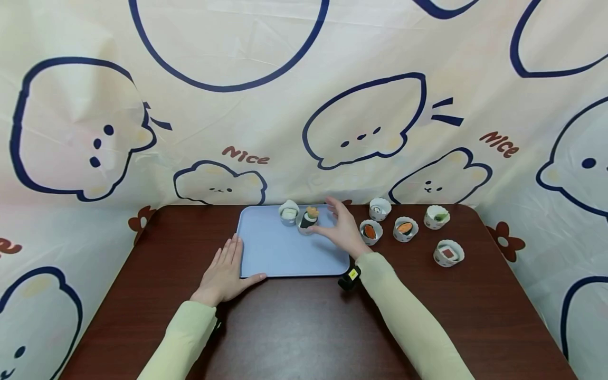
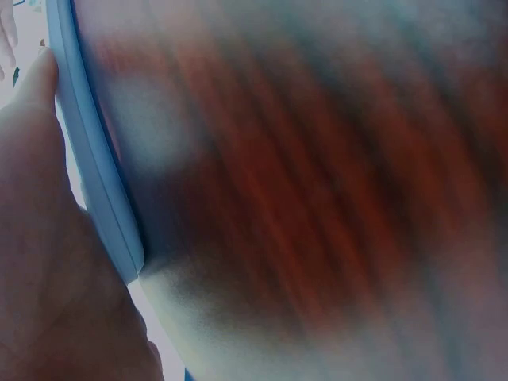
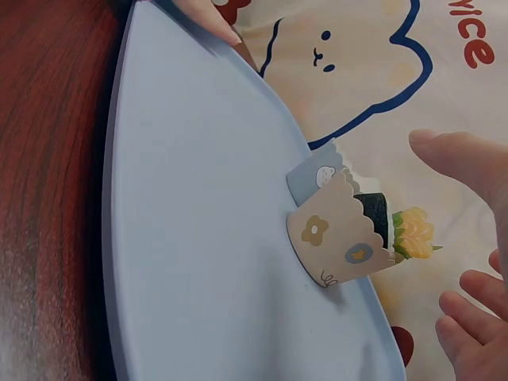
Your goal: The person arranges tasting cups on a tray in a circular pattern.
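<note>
Sleeves (image 1: pixel 418 322) foremost, left hand (image 1: pixel 224 273) flat, right hand (image 1: pixel 343 229) spread (sushi cup (image 3: pixel 337 238) upright, axis vertical).

Brown wooden table (image 1: pixel 304 332) beneath 1 blue tray (image 1: pixel 290 253), 5 cups (image 1: pixel 404 237).

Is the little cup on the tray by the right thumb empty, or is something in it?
Not empty: the cup holds a dark-wrapped piece with a yellow, petal-like top that pokes out above it.
</note>
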A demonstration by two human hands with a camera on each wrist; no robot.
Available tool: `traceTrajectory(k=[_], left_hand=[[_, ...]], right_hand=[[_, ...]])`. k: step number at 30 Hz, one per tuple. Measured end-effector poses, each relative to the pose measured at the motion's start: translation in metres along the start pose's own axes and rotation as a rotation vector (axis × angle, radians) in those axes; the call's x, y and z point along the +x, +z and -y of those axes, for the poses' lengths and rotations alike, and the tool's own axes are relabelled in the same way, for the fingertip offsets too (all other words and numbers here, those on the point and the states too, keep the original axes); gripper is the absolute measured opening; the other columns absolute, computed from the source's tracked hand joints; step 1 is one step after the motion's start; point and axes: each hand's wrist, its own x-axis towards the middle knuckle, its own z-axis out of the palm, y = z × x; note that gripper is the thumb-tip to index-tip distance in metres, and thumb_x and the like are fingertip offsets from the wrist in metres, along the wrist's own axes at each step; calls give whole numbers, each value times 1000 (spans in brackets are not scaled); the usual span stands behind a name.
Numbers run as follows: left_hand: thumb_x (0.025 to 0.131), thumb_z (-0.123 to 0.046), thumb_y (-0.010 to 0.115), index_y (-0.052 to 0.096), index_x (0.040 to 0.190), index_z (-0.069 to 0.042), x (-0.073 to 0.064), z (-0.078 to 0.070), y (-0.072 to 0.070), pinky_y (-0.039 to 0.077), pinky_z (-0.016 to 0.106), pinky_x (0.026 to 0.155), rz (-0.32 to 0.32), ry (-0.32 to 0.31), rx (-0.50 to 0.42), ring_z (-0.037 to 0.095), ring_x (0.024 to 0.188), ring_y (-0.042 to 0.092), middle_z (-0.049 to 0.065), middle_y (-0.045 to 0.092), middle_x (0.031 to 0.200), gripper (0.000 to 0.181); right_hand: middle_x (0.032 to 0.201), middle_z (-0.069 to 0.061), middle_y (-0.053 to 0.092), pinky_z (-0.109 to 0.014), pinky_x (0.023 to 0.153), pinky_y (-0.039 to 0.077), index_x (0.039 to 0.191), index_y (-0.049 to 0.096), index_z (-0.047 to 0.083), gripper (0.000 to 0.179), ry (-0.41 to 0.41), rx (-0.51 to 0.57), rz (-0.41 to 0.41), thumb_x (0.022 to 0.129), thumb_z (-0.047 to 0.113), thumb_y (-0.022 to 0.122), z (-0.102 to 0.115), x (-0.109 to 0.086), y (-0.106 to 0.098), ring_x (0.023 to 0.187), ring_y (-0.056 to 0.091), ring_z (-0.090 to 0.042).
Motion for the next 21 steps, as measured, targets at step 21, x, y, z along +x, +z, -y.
traceTrajectory(k=[21], left_hand=[[84,-85,50,15,159,8,3,7,10,11,55,120,-15,13,-18,40,152,10,26,9,166,125]], right_hand=[[153,-4,44,-40,114,35,156,39,8,96,-66,-47,-5,81,42,87,6,-15,-24,140,42,-21]])
